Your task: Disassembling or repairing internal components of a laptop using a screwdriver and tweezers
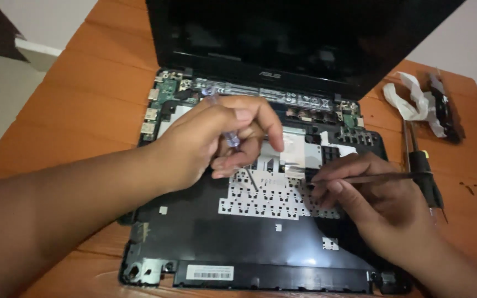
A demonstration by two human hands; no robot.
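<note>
A view from above onto an orange wooden desk (pixel 84 99) carrying an opened black laptop (pixel 205 243), its keyboard removed so the inner frame shows.

At nine o'clock, the person's left forearm enters and the left hand (pixel 205 140) arches over the middle of the machine. Its grip is pinched around the clear, bluish handle of a small screwdriver (pixel 233 140); the thin metal shaft slants down toward five o'clock and its tip meets the white perforated keyboard tray (pixel 260 201) at the centre.

Toward six o'clock, a white rectangular sticker with a black barcode (pixel 210 272) lies along the laptop's front edge. At twelve o'clock, a narrow strip of labels with small printed marks (pixel 282 95) runs below the dark screen (pixel 305 33), beside green circuit board (pixel 168 88) at eleven o'clock.

At four o'clock, the right hand (pixel 382 204) rests on the tray's right side, its grip pressed around a thin dark probe (pixel 360 179) that points toward nine o'clock.

At two o'clock, a white ribbon cable (pixel 409 99) and a dark part (pixel 443 110) lie on the desk; just below them lies a black-handled tool (pixel 429 182).

Risk, as a judgement: both tips work close to exposed boards, so a slip could scratch a trace or tear a ribbon cable, and prying too hard could crack the thin tray.
</note>
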